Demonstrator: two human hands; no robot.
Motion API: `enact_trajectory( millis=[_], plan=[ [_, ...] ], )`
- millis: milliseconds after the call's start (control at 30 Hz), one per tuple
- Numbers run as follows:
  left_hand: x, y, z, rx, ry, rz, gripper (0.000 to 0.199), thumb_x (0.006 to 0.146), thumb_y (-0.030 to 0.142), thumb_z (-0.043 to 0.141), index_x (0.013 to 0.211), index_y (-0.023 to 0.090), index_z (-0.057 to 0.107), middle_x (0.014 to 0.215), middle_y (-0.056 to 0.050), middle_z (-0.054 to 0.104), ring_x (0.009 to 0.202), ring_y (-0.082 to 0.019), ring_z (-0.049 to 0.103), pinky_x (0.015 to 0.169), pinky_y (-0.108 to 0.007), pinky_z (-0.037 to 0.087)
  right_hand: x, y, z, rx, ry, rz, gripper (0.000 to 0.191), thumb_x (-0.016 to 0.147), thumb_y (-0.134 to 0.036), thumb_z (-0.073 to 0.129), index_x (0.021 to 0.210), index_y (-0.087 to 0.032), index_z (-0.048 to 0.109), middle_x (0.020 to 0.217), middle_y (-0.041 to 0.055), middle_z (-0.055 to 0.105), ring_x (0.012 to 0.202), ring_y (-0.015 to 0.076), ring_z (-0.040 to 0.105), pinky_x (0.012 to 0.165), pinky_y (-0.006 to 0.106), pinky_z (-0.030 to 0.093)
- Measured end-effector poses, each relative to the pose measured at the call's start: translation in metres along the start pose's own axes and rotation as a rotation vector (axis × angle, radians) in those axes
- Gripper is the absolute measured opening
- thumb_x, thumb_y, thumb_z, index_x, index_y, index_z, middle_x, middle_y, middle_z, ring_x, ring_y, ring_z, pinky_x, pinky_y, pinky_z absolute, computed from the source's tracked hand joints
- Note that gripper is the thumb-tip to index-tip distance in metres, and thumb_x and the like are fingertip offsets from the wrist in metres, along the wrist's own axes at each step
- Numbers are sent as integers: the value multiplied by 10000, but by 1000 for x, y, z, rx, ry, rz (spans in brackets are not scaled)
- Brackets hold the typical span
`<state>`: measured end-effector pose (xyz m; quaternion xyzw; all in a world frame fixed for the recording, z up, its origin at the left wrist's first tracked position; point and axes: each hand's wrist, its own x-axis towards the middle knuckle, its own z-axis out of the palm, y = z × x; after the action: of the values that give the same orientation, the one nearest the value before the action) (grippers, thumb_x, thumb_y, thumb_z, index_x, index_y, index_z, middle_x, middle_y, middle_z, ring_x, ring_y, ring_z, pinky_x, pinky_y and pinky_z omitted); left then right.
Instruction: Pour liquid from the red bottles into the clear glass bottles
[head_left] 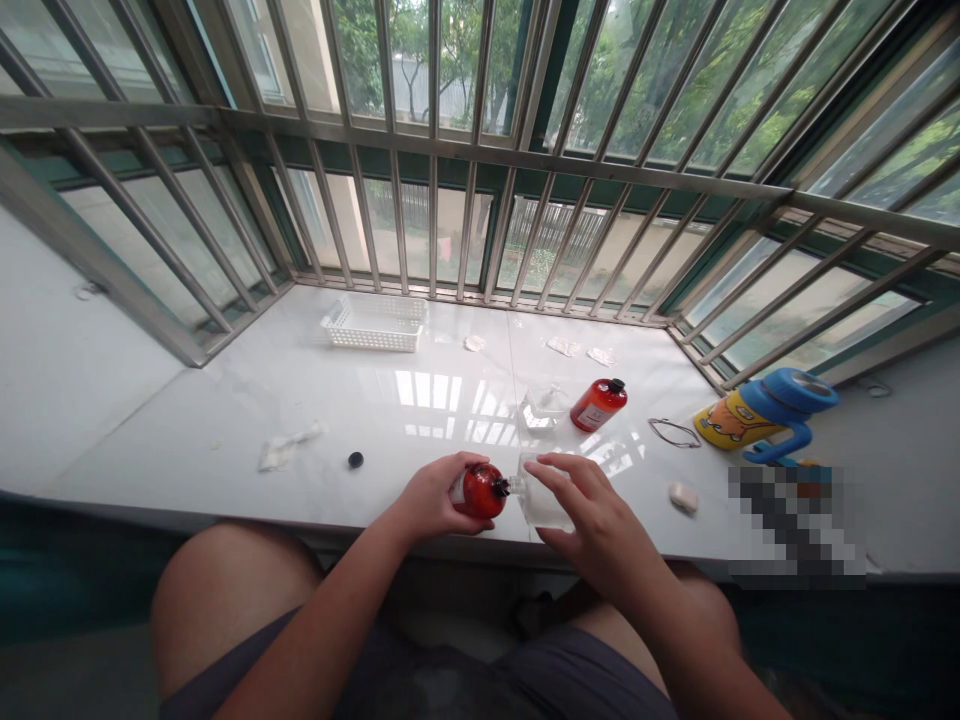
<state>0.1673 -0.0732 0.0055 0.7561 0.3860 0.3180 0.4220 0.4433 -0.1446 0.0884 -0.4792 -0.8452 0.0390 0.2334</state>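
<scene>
My left hand (442,495) is wrapped round a red bottle (482,491) with a dark neck, tilted to the right. In my right hand (585,505) is a clear container (544,495), gripped between thumb and fingers, its narrow neck pointing left. The two necks meet or nearly meet between my hands, just above the front edge of the white sill (247,430). A black cap (355,460) lies left of my left hand. Behind my right hand lies a second red bottle (598,405) with a black cap, beside another clear container (544,410).
A white basket (375,325) stands at the back left. Crumpled white pieces (289,447) lie on the left. To the right are a dark cord loop (673,433), a pale lump (683,497) and a blue and yellow flask (761,412). Metal bars (487,150) enclose the back.
</scene>
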Motion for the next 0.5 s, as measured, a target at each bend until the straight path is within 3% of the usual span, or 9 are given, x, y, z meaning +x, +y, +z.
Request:
enact_trajectory(
  millis=[500],
  plan=[
    [0,1,-2,-20,-6,-3,833,613,393,1015,1354,300,647,1315,-49,749,1151,-291,728,1021,-397,562,4,-2,-4,-40,20,-46,838,782,38,687,1542,-268,514,1444,142,593,1319,350,578,1072,537,589]
  ],
)
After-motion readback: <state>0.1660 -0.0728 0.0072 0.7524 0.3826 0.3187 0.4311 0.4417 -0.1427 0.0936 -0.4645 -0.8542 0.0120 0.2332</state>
